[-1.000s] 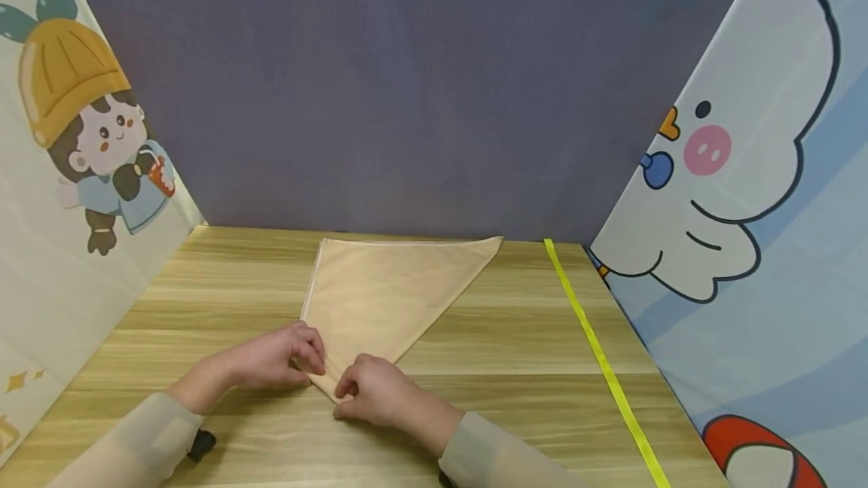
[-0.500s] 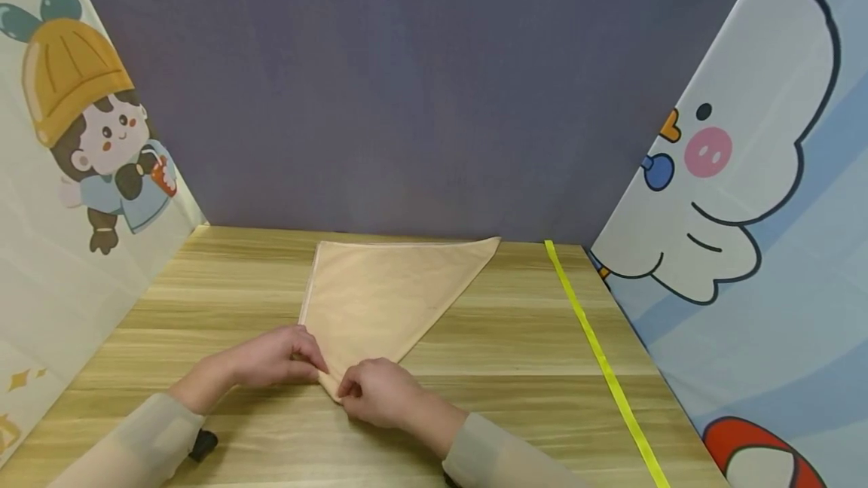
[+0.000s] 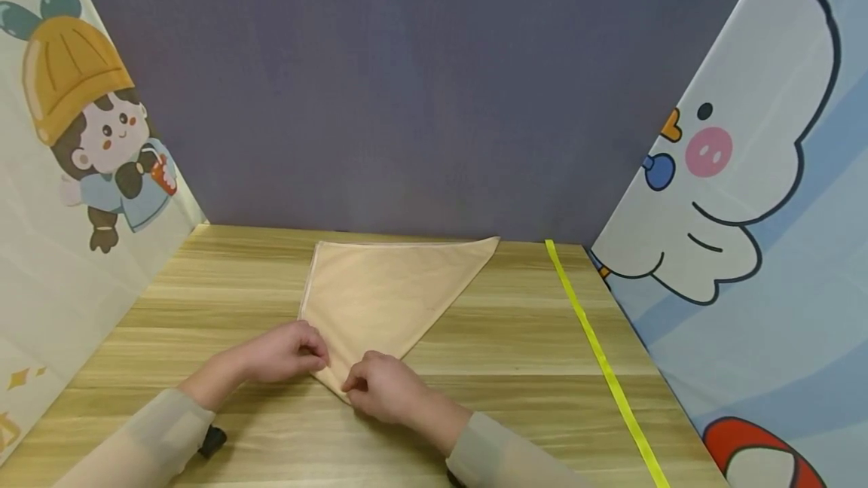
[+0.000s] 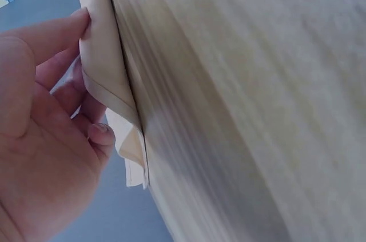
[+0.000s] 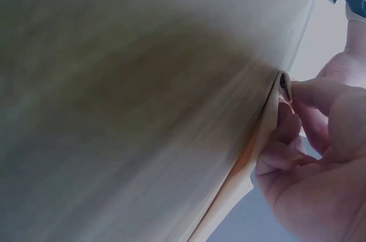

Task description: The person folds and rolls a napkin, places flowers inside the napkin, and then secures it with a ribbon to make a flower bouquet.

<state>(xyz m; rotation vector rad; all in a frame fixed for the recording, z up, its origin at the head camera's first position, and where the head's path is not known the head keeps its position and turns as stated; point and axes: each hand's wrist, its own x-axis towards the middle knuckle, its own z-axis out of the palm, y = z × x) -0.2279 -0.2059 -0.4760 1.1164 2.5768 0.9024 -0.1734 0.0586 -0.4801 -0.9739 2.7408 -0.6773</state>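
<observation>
A light-orange cloth lies on the wooden table, folded into a roughly triangular shape with its near edge turned over. My left hand is at the near left edge, thumb and fingers pinching the fold. In the left wrist view, the thumb lies against the rolled cloth edge, while other fingers curl behind it. At the near corner, my right hand pinches the cloth between thumb and fingers. The right wrist view shows the rolled end at those fingertips, partly hidden.
A yellow strip runs front to back on the wooden table, right of the cloth. A dark grey panel stands behind. Printed panels with cartoon figures flank both sides.
My left hand shifts slightly along the near edge, first to the right, then a little up. My right hand moves slightly rightward at the corner. The cloth's far part stays nearly in place.
</observation>
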